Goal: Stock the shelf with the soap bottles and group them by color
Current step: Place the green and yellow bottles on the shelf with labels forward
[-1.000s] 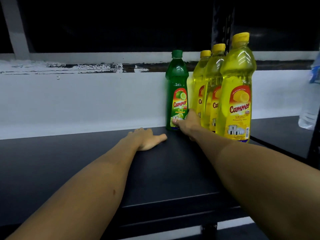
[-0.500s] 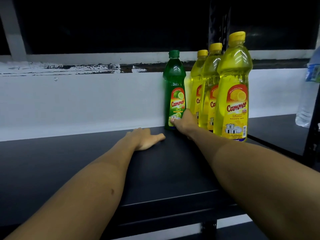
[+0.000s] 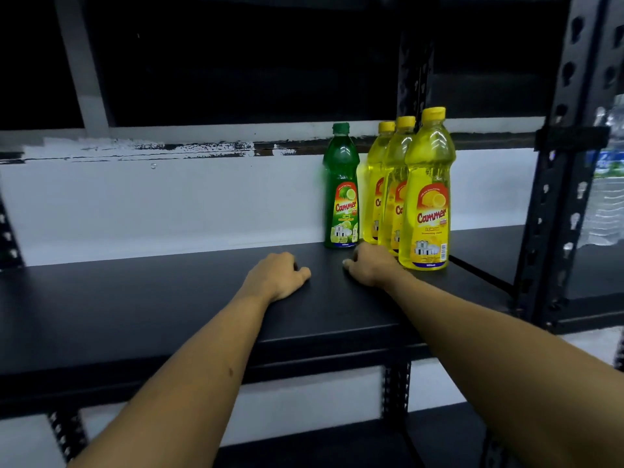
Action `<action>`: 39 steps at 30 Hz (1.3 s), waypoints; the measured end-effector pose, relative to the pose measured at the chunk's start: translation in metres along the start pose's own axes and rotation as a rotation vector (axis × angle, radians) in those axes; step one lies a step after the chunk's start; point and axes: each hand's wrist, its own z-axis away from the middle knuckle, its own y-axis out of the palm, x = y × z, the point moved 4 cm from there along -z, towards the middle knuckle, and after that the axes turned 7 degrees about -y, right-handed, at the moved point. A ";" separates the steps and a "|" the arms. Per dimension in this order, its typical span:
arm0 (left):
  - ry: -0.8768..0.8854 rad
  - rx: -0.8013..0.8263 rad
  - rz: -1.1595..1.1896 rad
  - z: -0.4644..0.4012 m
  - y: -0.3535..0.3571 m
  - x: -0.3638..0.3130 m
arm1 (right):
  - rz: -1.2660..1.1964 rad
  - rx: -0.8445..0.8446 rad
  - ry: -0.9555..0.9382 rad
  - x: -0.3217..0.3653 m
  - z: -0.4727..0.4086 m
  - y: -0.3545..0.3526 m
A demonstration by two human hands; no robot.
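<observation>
A black shelf [image 3: 169, 309] holds four upright soap bottles at its far right. One green bottle [image 3: 341, 197] stands just left of three yellow bottles [image 3: 427, 197] lined front to back; the rear two are mostly hidden behind the nearest one. The right hand [image 3: 369, 266] rests on the shelf just in front of the green bottle, not touching it, fingers loosely curled and holding nothing. The left hand [image 3: 277, 275] lies further left, also loosely curled and empty. The right hand is the nearer to every bottle. No unstocked bottles are in view. A clear plastic bottle [image 3: 607, 197] is cut off at the right edge.
</observation>
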 end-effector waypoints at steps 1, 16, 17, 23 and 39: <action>0.003 0.000 -0.005 0.011 -0.002 0.000 | 0.029 0.039 -0.013 0.003 0.011 -0.002; 0.090 -0.223 -0.270 0.189 -0.019 -0.008 | 0.149 -0.102 -0.185 0.028 0.192 -0.031; 0.093 -0.250 -0.292 0.200 -0.015 -0.008 | 0.161 -0.098 -0.205 0.028 0.205 -0.029; 0.032 -0.201 -0.320 0.258 0.024 -0.004 | 0.195 -0.014 -0.224 0.024 0.263 -0.011; -0.364 0.547 -0.052 0.332 0.189 0.080 | -0.417 0.481 0.378 -0.033 0.371 0.186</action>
